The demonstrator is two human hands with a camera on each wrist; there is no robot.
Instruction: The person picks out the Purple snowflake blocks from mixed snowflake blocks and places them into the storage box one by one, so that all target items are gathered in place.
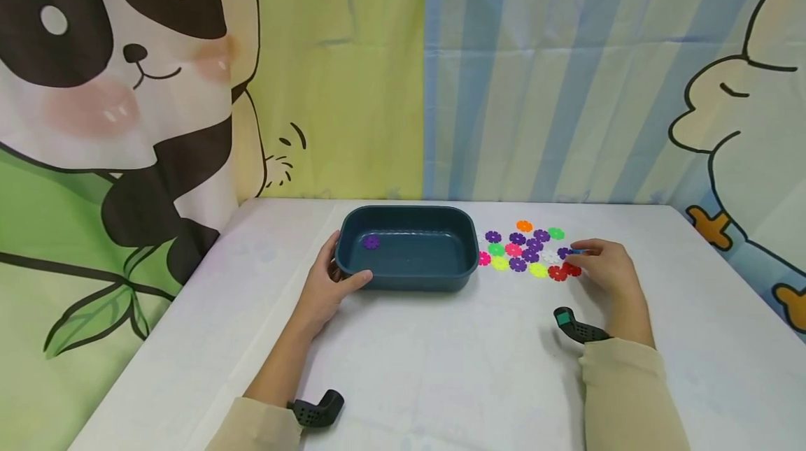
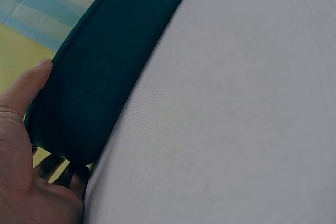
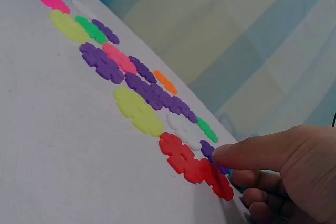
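Note:
My left hand (image 1: 325,288) grips the left end of a dark teal plastic tub (image 1: 409,282), thumb along its front and fingers behind its side. The left wrist view shows the tub's outer wall (image 2: 100,72) against that hand. Inside the tub lies one purple flower-shaped disc (image 1: 371,242). My right hand (image 1: 606,266) is at the right end of a spread of flower discs. Its thumb and a finger pinch a purple flower disc (image 3: 207,149), with a bit of blue showing beside the fingertips. Red discs (image 3: 181,158) lie just in front, partly under the hand's edge.
Right of the tub lie several more flower discs: purple (image 1: 518,265), yellow (image 1: 538,270), green (image 1: 556,233), orange (image 1: 525,226), pink (image 1: 513,249) and white (image 1: 549,255). A white-covered table (image 1: 453,367) runs back to a patterned curtain (image 1: 535,87).

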